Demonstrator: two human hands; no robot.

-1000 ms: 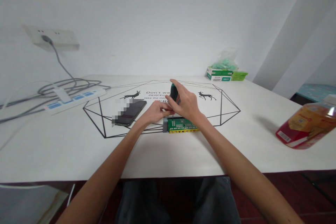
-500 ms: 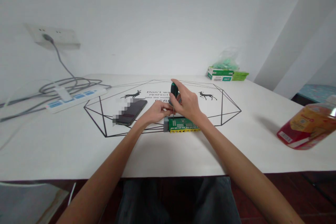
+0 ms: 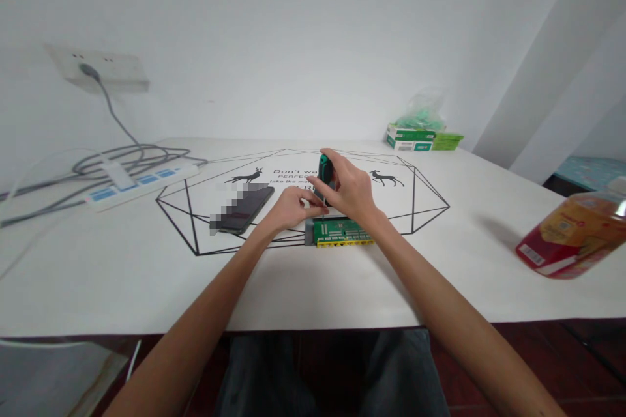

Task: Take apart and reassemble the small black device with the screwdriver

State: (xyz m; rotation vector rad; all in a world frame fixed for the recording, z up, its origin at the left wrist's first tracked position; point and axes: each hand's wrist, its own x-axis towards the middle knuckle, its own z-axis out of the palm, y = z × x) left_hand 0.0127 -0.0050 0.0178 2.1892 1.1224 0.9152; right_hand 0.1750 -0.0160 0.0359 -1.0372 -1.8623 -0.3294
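A screwdriver [image 3: 325,169] with a dark green and black handle stands upright in my right hand [image 3: 352,189]. The thumb and fingers of that hand are wrapped round the handle. Its thin shaft points down at the left end of a green circuit board [image 3: 342,230]. The board has a grey end piece [image 3: 309,232] and a yellow strip along its near edge, and lies flat on the table. My left hand [image 3: 292,206] is closed, its thumb and index fingertips pinched at the screwdriver shaft just above the board. The wrist of my right arm hides the board's right end.
A dark phone [image 3: 249,205] lies left of my hands. Farther left are a white power strip [image 3: 147,184] and coiled grey cables [image 3: 112,159]. Green and white boxes [image 3: 411,137] with a plastic bag stand at the back right. A bottle with an orange-red label [image 3: 567,234] is at the right.
My right thumb has shifted and straightened to the left across the screwdriver handle, and the right hand has moved slightly right. My left hand and the board stay almost in place.
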